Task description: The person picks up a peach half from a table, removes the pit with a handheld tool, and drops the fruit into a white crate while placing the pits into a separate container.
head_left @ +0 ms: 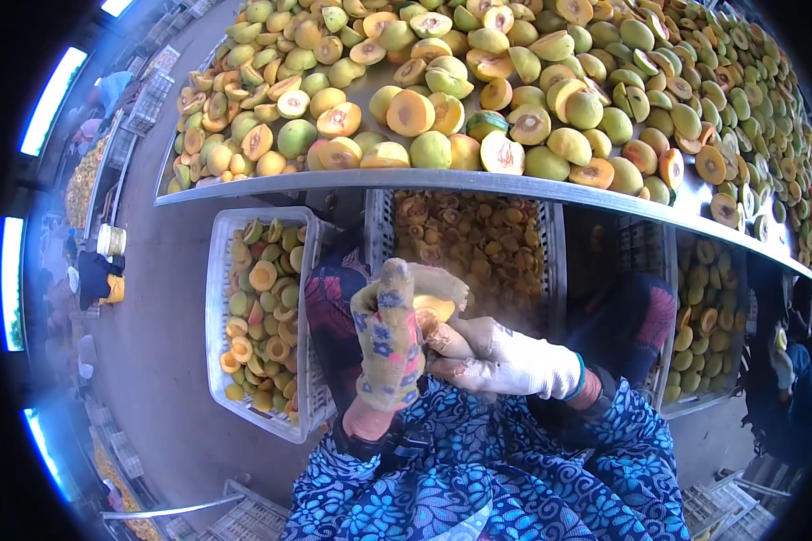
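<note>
Grey floor [167,270] runs down the far left of a big fruit shed; I can make out a white bucket [111,240] beside a co-worker in dark clothing [95,275], too blurry for more. Next, a white plastic crate [312,397] on the floor, loaded with fruit halves, just beside the left knee [334,311].

Center: left hand [401,329], floral glove, curled around a yellow peach half [435,309] (peach by looks), orange flesh showing, one finger sticking up. It's held over the lap, below the metal table [478,183]. Handling, my guess: light, fairly firm, bruises under a hard squeeze, slick on the wet cut side. I'd hold by the skin, round the outer curve, keeping the cut face free.

Right hand [505,361], white glove, soiled at the fingers, is bent in against the half; can't tell whether it grips the fruit or a small tool.

Behind the hands, a crate of small pieces [555,261], contents dim. Table rim juts over it, so I'd count that and both knees as limits on reach. Right of the right knee [641,316], another filled crate [663,307], then a co-worker in blue [807,383] at the edge.
</note>
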Demonstrator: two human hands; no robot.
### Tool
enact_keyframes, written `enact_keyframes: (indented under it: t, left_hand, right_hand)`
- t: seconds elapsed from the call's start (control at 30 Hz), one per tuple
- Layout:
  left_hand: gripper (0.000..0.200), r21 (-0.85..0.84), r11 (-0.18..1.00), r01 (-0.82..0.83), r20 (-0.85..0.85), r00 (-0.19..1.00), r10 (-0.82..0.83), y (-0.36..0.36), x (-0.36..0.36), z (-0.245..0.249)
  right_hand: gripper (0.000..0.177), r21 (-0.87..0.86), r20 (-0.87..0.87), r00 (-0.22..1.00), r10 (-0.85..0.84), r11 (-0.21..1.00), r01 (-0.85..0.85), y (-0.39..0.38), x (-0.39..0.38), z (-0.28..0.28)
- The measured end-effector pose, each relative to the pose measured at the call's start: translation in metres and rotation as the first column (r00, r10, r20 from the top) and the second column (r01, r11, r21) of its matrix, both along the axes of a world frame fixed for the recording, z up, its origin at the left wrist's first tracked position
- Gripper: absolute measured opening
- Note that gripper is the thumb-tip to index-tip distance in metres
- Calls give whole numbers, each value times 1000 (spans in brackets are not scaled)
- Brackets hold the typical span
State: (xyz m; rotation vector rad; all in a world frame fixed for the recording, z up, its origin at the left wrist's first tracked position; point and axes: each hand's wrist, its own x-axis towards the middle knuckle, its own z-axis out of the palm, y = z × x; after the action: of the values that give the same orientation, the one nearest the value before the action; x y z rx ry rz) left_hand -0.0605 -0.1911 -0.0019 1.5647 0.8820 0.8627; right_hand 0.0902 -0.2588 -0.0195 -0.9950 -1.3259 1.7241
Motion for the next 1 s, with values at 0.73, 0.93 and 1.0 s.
enact_keyframes:
  t: [0.73, 0.93, 1.0]
  left_hand:
    - [56, -286, 879, -382, 169, 883, 438, 68, -70, -3]
    - [50, 640, 732, 234, -747, -35, 664, 123, -215, 11]
    - [54, 587, 803, 104, -799, 234, 554, 141, -189, 38]
  right_hand:
    - [24, -437, 0, 981, -196, 882, 176, 8, 5, -3]
    - [39, 111, 968, 240, -76, 984, -138, -7, -9, -61]
    - [37, -43, 984, 148, 97, 942, -334, -1, -18, -59]
